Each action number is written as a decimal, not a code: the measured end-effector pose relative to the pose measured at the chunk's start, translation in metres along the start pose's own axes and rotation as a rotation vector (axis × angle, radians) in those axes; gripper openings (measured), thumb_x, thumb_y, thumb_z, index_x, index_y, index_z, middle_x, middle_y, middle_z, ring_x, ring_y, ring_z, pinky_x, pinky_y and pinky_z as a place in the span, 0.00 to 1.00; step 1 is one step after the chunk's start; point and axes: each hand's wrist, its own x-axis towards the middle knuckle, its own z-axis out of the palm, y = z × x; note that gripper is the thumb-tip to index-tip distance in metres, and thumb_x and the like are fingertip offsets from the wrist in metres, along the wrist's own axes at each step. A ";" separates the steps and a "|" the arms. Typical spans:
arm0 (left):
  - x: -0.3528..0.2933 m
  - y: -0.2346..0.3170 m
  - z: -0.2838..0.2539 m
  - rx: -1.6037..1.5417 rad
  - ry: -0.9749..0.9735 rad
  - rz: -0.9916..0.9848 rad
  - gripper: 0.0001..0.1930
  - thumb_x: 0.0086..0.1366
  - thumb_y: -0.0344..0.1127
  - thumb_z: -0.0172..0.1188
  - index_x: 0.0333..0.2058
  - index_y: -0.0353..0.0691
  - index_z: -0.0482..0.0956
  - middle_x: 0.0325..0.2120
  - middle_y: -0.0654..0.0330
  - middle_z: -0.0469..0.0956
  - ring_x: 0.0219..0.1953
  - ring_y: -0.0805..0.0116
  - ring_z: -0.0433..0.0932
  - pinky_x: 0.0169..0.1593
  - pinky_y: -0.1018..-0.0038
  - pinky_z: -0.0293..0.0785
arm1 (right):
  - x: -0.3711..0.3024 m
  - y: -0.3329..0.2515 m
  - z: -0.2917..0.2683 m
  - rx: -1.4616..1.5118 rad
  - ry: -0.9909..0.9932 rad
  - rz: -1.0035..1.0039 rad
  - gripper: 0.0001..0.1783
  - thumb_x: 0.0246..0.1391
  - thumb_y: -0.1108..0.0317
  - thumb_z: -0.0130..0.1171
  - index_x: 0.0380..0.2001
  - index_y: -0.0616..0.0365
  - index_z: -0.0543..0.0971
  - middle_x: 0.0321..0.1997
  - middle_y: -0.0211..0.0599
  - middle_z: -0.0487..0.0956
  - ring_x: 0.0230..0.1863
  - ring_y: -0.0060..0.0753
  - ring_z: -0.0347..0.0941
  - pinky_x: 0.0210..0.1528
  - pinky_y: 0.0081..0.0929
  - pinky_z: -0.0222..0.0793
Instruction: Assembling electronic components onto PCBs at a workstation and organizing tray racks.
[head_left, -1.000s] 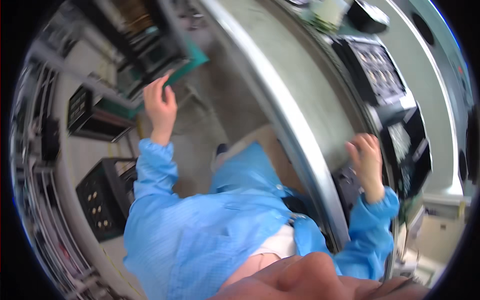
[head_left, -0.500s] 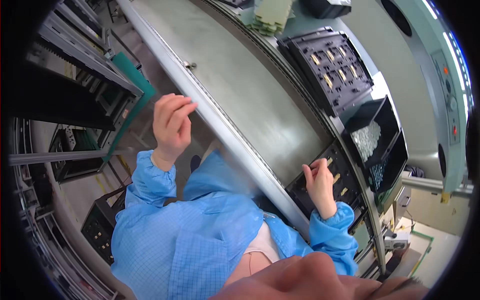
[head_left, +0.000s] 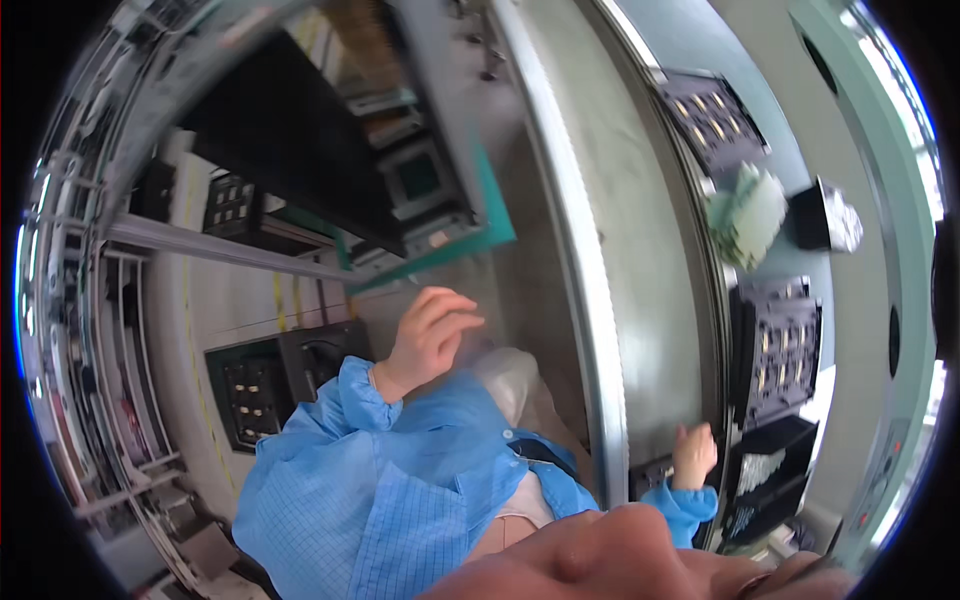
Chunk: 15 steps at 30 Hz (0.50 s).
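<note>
While the left hand (head_left: 430, 335) hangs over the floor, on the near side of the metal rail (head_left: 588, 270), its fingers are loosely bent and slightly apart around open air. The right hand (head_left: 693, 458) is above the far edge of the conveyor (head_left: 655, 300), its fingers curled inward; whether they pinch anything cannot be told. Just beside that hand, at the conveyor's lower end, lies a dark tray (head_left: 648, 477), partly hidden by the blue sleeve (head_left: 686, 507). To the right of the hand stands a black bin (head_left: 795, 445) containing clear pieces (head_left: 760, 472). Beyond the bin, black trays (head_left: 778, 355) with brass-coloured parts lean together. Farther along are a pale green stack (head_left: 748, 217), a black box (head_left: 812, 220) beside it, and another part-filled tray (head_left: 712, 115).
</note>
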 end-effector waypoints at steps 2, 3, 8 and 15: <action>-0.001 -0.003 -0.027 0.024 0.021 -0.042 0.19 0.42 0.13 0.55 0.32 0.39 0.82 0.37 0.59 0.78 0.40 0.56 0.75 0.38 0.68 0.74 | -0.003 0.022 0.028 0.015 -0.002 0.093 0.23 0.54 0.53 0.64 0.39 0.62 0.70 0.33 0.52 0.82 0.37 0.53 0.81 0.38 0.43 0.77; 0.002 -0.005 -0.039 0.014 0.016 -0.062 0.18 0.43 0.13 0.55 0.32 0.39 0.82 0.37 0.59 0.78 0.39 0.56 0.75 0.37 0.68 0.74 | -0.007 0.028 0.046 0.038 -0.029 0.152 0.24 0.54 0.55 0.64 0.40 0.63 0.68 0.33 0.54 0.81 0.38 0.54 0.81 0.39 0.44 0.78; 0.009 0.000 -0.101 0.100 0.068 -0.100 0.18 0.43 0.13 0.56 0.32 0.40 0.83 0.35 0.59 0.79 0.37 0.57 0.76 0.37 0.67 0.75 | 0.006 0.042 0.105 0.243 0.079 0.350 0.23 0.56 0.64 0.63 0.41 0.67 0.61 0.36 0.64 0.80 0.40 0.62 0.79 0.41 0.49 0.77; 0.053 0.079 -0.147 0.201 0.127 0.206 0.14 0.44 0.19 0.62 0.32 0.41 0.84 0.37 0.59 0.81 0.37 0.60 0.79 0.40 0.67 0.79 | 0.067 -0.018 0.076 0.561 0.091 0.326 0.22 0.55 0.65 0.61 0.42 0.69 0.63 0.35 0.67 0.79 0.42 0.66 0.78 0.45 0.53 0.74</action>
